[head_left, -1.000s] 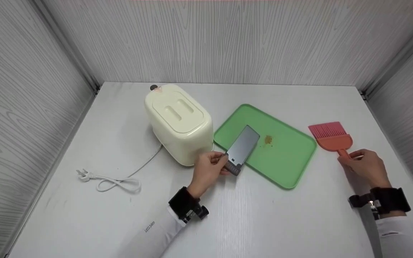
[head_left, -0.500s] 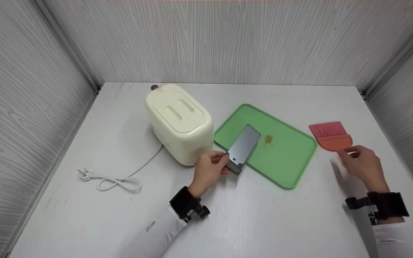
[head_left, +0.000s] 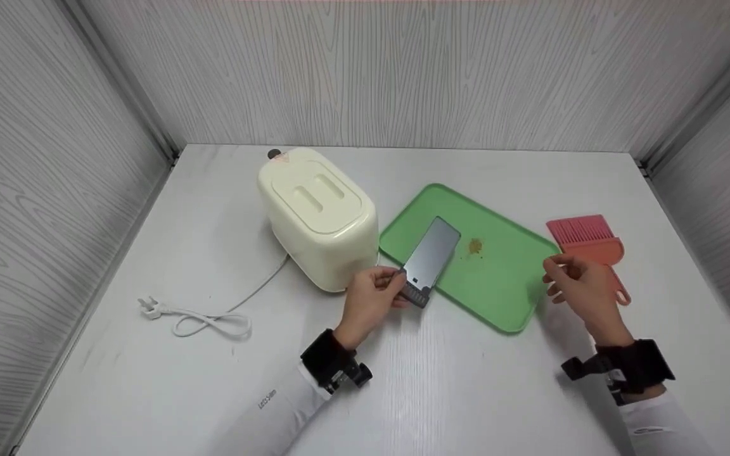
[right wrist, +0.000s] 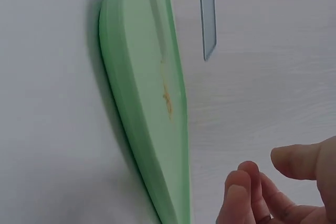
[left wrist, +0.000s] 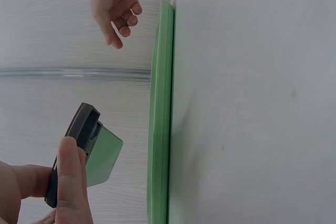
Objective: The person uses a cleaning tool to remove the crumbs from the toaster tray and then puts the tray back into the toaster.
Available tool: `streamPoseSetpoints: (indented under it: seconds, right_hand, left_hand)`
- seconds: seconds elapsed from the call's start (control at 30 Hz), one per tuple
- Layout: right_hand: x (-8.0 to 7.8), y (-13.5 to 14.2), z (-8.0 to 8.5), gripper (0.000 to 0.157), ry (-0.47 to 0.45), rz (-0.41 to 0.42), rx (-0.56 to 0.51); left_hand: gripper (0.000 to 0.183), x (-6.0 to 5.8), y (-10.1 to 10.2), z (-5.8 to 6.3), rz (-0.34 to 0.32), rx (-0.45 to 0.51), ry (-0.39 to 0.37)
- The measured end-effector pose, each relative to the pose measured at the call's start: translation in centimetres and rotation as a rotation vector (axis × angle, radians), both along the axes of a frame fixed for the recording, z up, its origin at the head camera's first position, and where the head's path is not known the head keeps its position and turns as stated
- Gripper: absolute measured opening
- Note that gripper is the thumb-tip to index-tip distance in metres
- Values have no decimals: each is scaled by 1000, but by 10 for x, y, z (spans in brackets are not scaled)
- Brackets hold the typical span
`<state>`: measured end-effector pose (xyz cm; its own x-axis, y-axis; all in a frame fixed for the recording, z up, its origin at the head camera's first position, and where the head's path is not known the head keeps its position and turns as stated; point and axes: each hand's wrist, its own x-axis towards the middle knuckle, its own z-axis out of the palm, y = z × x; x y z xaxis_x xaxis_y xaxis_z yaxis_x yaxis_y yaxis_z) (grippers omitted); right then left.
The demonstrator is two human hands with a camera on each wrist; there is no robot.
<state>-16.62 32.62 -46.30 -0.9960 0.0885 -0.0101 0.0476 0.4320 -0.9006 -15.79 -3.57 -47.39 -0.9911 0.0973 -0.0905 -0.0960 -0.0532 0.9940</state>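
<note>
My left hand (head_left: 371, 301) pinches the dark ribbed end of a toaster's metal crumb tray (head_left: 433, 250), a flat shiny plate. The plate's far end is over the left part of a green serving tray (head_left: 498, 301); in the left wrist view the crumb tray (left wrist: 105, 156) is raised above it. A small patch of brown crumbs (head_left: 475, 246) lies on the green tray. At that tray's right corner hovers my right hand (head_left: 587, 288), its fingers loosely bent and holding nothing. A red-orange brush (head_left: 599, 250) lies just behind this hand, which partly covers its handle.
A cream toaster (head_left: 317, 221) stands left of the green tray, its top covered by a lid with two recesses. Its white cord (head_left: 213, 318) and plug (head_left: 148, 308) lie on the table at left. Wood-grain panels (head_left: 403, 76) border the back and sides.
My right hand has let go of the brush handle and moved left to the green tray's corner. The brush stays on the table. My left hand, gripping the crumb tray, has barely moved.
</note>
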Motion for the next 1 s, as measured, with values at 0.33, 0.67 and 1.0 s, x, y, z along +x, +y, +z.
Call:
streamPoseSetpoints:
  seconds: [0.33, 0.67, 1.0]
  right_hand:
    - [5, -41, -17, 52, -24, 124, -306]
    - [13, -79, -32, 63, -136, 197, -499]
    - [26, -142, -24, 40, -232, 178, -527]
  left_hand:
    - [20, 0, 0, 1, -7, 27, -3]
    - [20, 2, 2, -1, -11, 16, 7]
    - [21, 1, 3, -2, -10, 27, 9]
